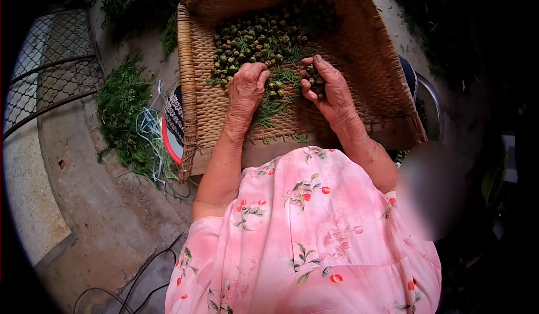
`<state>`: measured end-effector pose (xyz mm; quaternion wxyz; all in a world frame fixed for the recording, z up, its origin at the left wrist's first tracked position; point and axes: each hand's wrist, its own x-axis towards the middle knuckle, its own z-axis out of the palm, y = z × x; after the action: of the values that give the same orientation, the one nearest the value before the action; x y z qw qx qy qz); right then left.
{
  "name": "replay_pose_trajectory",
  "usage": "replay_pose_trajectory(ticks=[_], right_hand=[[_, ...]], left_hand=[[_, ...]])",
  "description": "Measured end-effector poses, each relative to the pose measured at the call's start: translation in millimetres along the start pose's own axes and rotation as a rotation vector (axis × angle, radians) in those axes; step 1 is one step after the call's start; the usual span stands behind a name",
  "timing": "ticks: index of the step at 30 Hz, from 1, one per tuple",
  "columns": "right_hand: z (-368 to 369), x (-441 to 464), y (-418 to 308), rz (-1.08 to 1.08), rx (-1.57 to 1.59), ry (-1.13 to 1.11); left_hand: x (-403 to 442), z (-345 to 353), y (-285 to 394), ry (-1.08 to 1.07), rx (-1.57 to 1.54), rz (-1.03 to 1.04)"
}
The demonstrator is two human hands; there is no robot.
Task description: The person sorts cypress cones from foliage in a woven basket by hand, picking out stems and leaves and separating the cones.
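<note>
1. Green cones (263, 38) are heaped toward 11 o'clock in the woven basket (185, 72); leafy sprigs (272, 107) lie toward 7.
2. Right hand (332, 91), at 4, cups several cones; left hand (247, 84), at 8, has curled fingers, cannot tell if grasping.
3. Hand-picking seems underway; the next move calls for a fine pinch.
4. No readable writing.

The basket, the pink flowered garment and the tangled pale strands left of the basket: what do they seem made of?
Basket: probably bamboo or wicker, matt tan, given its woven ridges and wrapped rim.
Garment: soft matt cloth, perhaps cotton, judging by its loose folds.
Strands: likely plastic twine, pale and slightly shiny, though too fine to be sure.
</note>
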<state>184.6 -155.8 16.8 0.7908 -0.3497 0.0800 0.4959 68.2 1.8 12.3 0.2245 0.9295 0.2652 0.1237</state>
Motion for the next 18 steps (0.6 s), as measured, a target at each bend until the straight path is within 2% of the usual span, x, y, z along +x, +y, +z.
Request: replay_pose_trajectory(ticks=[4,6,7,9,10,12,13,15,16,17,18], right_hand=[[-0.5,0.0,0.0,0.001,-0.008,-0.002],[-1.9,0.5,0.6,-0.003,-0.001,-0.007],[-2.0,0.5,1.2,-0.005,0.007,-0.013],[-1.5,0.5,1.1,-0.005,0.004,-0.015],[-1.6,0.5,1.0,-0.008,0.001,-0.015],[-1.5,0.3,1.0,-0.009,0.005,-0.017],[-1.3,0.2,0.9,-0.012,0.008,-0.02],[-2.0,0.6,1.4,-0.013,0.006,-0.019],[-2.0,0.8,1.5,-0.014,0.003,-0.019],[-1.3,0.1,1.0,-0.014,0.002,-0.019],[0.1,-0.9,0.1,-0.009,-0.001,-0.012]], left_hand=[[-1.8,0.4,-5.0,0.093,-0.135,0.061],[-3.4,-12.0,-5.6,-0.09,-1.171,-0.606],[-5.6,-13.0,-13.3,-0.091,-1.545,-0.577],[-5.6,-19.4,-11.0,-0.105,-1.964,-0.652],[-5.8,-22.9,-5.1,-0.104,-1.964,-0.652],[-6.3,-29.5,9.2,0.101,-1.941,-0.823],[-8.6,-24.4,0.5,0.1,-1.942,-0.824],[-12.2,-18.0,-23.7,-0.243,-1.9,-0.628],[-11.4,-23.8,-31.2,-0.389,-1.751,-0.6],[-14.7,-19.1,-29.4,-0.388,-1.752,-0.6],[-17.1,-18.9,-13.1,-0.285,-1.263,-0.506]])
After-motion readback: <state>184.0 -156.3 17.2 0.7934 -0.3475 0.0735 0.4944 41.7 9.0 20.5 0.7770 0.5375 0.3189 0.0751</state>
